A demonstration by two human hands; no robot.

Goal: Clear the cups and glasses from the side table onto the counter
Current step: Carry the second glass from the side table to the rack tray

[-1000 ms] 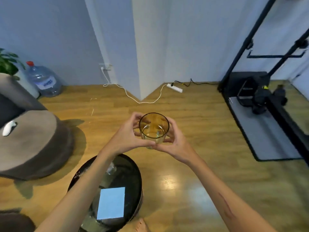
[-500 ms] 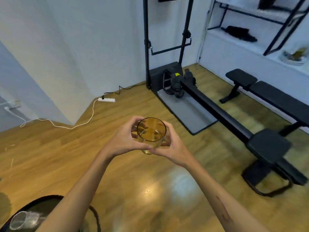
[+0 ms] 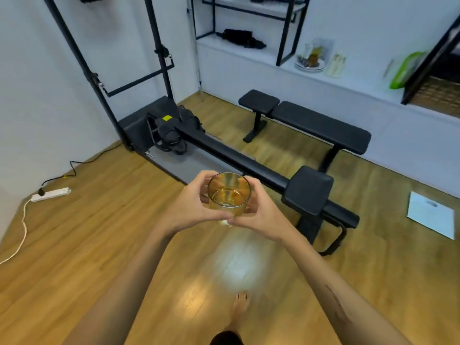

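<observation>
A left hand (image 3: 189,202) and right hand (image 3: 263,215) cup an upright amber glass (image 3: 229,195) mid-air above the wooden floor (image 3: 74,245), fingers curled closed around its sides. Smooth, breakable and seemingly light, it suits a firm grip around the walls.

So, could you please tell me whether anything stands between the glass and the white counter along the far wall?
Yes. Both hands hold the glass over the floor, and the rowing machine and the black bench lie across the way to the counter.
</observation>
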